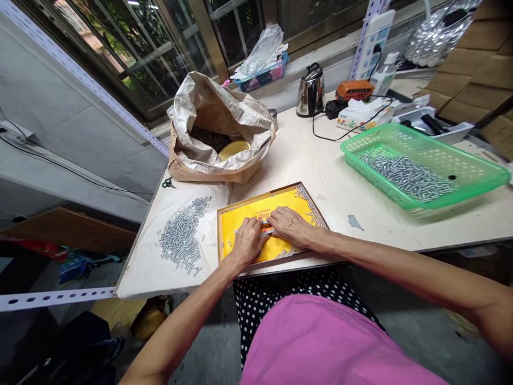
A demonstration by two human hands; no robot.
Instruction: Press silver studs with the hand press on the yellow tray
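Observation:
A shallow cardboard tray with a yellow printed bottom (242, 210) lies at the table's front edge. My left hand (249, 238) and my right hand (290, 225) are inside it, close together near its middle. Their fingers are bent and pinched towards each other around a small strip-like thing (267, 229), mostly covered by the fingers, so its kind is unclear. Small metal pins (306, 200) lie loose along the tray's right side, with more by the front edge. To the left, a heap of similar metal pins (180, 235) rests on a white cloth (140, 267).
A green plastic basket (481, 179) of metal pins stands at the right. Behind the tray sits an open paper sack (218, 174) holding dark contents and a yellow round thing. Green-handled scissors (168, 183), a steel kettle (311, 91) and a tissue pack (360, 115) are farther back.

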